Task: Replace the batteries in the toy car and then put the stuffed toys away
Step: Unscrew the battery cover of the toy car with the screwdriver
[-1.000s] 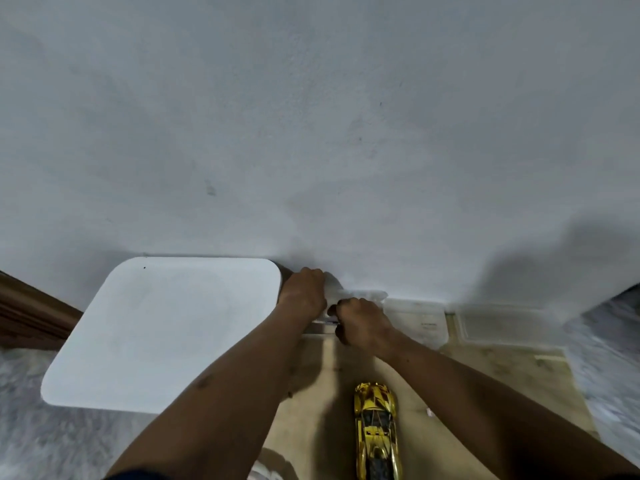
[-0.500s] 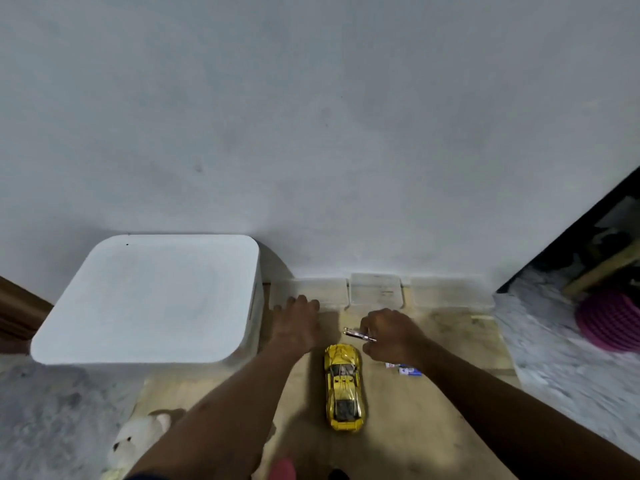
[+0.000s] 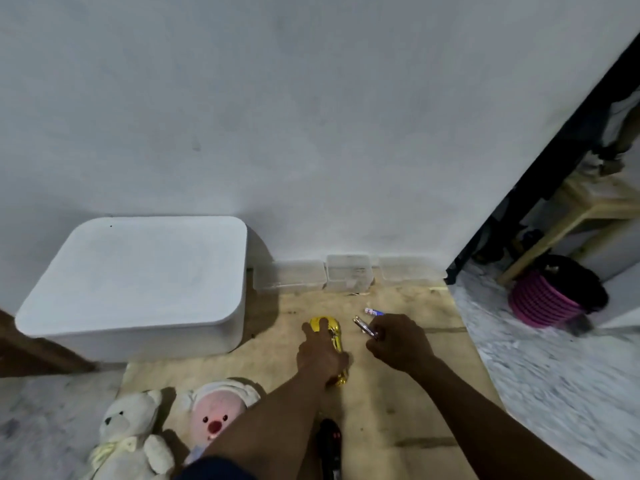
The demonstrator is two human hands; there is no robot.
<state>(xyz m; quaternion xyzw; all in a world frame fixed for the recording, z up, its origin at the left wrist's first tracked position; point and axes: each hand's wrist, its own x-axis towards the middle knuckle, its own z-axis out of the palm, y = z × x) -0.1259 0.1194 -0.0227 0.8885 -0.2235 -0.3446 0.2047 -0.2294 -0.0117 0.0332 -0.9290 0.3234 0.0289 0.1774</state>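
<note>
As we look down past both arms, the biggest thing here is the white lidded bin [image 3: 138,282], off to the left of the left hand, lid on. Under both hands runs the tan floor board [image 3: 398,410]. Nearer us than the left hand, beside that forearm, lie the two stuffed toys, the cream bear [image 3: 128,434] and the pink-faced plush [image 3: 214,410]. Beyond the fingertips, against the wall, sits a row of clear boxes [image 3: 348,271].

Now the hands! The left hand [image 3: 320,351] lies on top of the yellow toy car [image 3: 332,327], fingers stretched flat along it, pressing rather than wrapping. Just to its right, the right hand [image 3: 398,341] pinches a slim metal tool [image 3: 363,327], tip pointing away from us; we take it for a screwdriver. Just past that tip rests a small battery [image 3: 374,311], apart from the car.

Where do we stand? Early, we'd say. The car seems to sit roof up, so its underside is hidden and we can't tell whether any cover is off. We judge the swap not yet done, and both plush toys are out on the floor, not put away.

As for writing, the battery's wrapper shows blue and white, but its lettering is too small to read. We can make out no other label.
</note>
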